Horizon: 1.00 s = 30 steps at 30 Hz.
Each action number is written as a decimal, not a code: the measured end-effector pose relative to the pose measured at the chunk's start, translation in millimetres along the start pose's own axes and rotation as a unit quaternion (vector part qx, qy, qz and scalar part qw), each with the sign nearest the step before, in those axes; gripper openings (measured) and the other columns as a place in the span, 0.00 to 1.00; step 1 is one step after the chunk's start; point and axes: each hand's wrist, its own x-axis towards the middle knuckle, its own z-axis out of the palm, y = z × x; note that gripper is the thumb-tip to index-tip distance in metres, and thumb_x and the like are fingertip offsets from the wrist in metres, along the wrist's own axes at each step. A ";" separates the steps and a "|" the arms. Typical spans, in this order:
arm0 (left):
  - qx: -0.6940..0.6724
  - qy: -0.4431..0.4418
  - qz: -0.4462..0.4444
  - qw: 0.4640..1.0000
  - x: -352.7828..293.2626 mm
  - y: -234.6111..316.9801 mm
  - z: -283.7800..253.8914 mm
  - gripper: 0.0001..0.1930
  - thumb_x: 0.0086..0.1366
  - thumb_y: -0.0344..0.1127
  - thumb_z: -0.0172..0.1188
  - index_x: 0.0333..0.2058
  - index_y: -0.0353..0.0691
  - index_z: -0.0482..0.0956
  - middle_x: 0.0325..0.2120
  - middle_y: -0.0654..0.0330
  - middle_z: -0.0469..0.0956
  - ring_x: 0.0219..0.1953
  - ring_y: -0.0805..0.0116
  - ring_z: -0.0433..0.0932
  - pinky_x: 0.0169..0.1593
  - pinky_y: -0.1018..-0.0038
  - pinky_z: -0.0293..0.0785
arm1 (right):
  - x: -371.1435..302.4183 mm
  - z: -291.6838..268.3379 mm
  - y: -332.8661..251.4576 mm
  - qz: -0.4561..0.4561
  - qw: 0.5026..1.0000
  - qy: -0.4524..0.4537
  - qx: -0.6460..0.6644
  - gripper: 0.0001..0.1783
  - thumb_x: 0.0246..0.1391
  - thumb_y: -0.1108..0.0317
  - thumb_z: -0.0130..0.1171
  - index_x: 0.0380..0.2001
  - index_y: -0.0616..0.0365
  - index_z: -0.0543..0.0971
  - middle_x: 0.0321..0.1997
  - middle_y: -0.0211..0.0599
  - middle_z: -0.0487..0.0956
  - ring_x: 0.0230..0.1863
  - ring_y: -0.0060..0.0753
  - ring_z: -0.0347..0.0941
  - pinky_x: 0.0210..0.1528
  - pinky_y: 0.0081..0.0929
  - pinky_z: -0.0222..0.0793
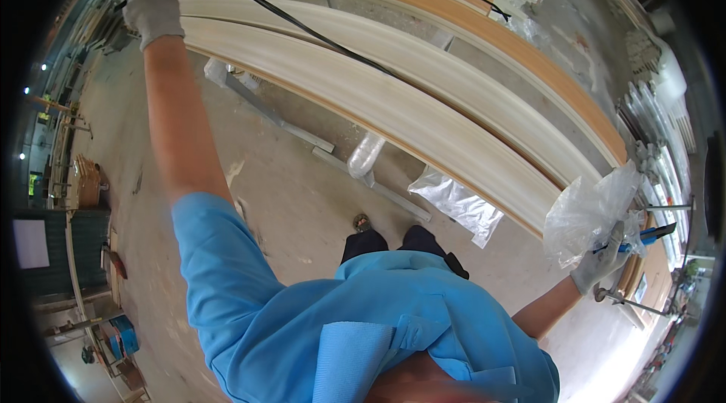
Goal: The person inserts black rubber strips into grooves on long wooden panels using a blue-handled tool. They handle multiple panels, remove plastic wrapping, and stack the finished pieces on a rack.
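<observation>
left hand (153,6) gripping a long black strip (302,28), right hand (601,263) clutching a blue utility knife (649,237) right by some plastic film (576,225)

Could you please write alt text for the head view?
A person's gloved left hand grips a black strip running over long pale panels; the gloved right hand holds a blue-and-black tool beside clear plastic.

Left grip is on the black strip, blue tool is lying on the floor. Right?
Not quite: the blue tool isn't lying on the floor. The head view shows it held in the right grip, next to the crumpled clear plastic. The left grip is on the black strip, as you said.
</observation>
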 end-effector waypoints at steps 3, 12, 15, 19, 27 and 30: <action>-0.053 -0.004 -0.050 0.997 25.3 -42.0 -5.5 0.19 0.70 0.42 0.57 0.49 0.31 0.72 0.45 0.47 0.78 0.46 0.48 0.80 0.54 0.58 0.77 | -15.0 35.7 -17.4 0.025 0.999 -0.012 0.019 0.26 0.59 0.64 0.67 0.56 0.69 0.74 0.54 0.43 0.78 0.49 0.31 0.75 0.49 0.27 0.74; 0.334 -0.272 -0.045 0.901 -29.8 -191.8 57.3 0.42 0.60 0.43 0.68 0.68 0.39 0.56 0.63 0.40 0.65 0.63 0.41 0.69 0.65 0.54 0.67 | -36.2 179.9 -9.3 -0.003 0.995 -0.077 0.058 0.25 0.57 0.69 0.69 0.55 0.69 0.74 0.48 0.38 0.78 0.44 0.27 0.75 0.46 0.24 0.71; 0.394 -0.282 -0.142 0.863 -61.1 -214.1 61.9 0.57 0.55 0.45 0.73 0.74 0.46 0.42 0.72 0.40 0.46 0.70 0.41 0.59 0.69 0.58 0.60 | -57.4 227.7 -3.9 0.071 0.992 -0.105 0.009 0.30 0.58 0.69 0.67 0.60 0.68 0.70 0.52 0.37 0.77 0.45 0.25 0.74 0.49 0.23 0.71; 0.418 -0.234 -0.253 0.840 -90.4 -245.8 18.9 0.55 0.56 0.41 0.74 0.74 0.43 0.43 0.72 0.41 0.47 0.66 0.44 0.66 0.65 0.60 0.66 | -90.3 292.3 -17.9 0.103 0.971 -0.218 0.011 0.33 0.54 0.68 0.71 0.60 0.67 0.71 0.48 0.31 0.76 0.44 0.23 0.73 0.48 0.22 0.69; -0.053 -0.004 -0.513 0.856 -32.0 -286.1 -138.3 0.41 0.65 0.38 0.68 0.70 0.40 0.54 0.64 0.46 0.61 0.64 0.43 0.66 0.65 0.59 0.71 | -202.0 442.6 -62.2 0.126 0.932 -0.333 0.074 0.33 0.44 0.69 0.78 0.53 0.63 0.74 0.46 0.31 0.76 0.44 0.21 0.72 0.46 0.22 0.72; -0.177 0.026 -0.489 0.854 -7.5 -276.9 -186.4 0.45 0.66 0.42 0.67 0.72 0.40 0.48 0.66 0.48 0.56 0.62 0.44 0.67 0.64 0.58 0.71 | -271.8 496.4 -82.1 0.135 0.928 -0.341 0.068 0.34 0.45 0.66 0.78 0.54 0.65 0.73 0.47 0.32 0.77 0.45 0.24 0.73 0.47 0.25 0.72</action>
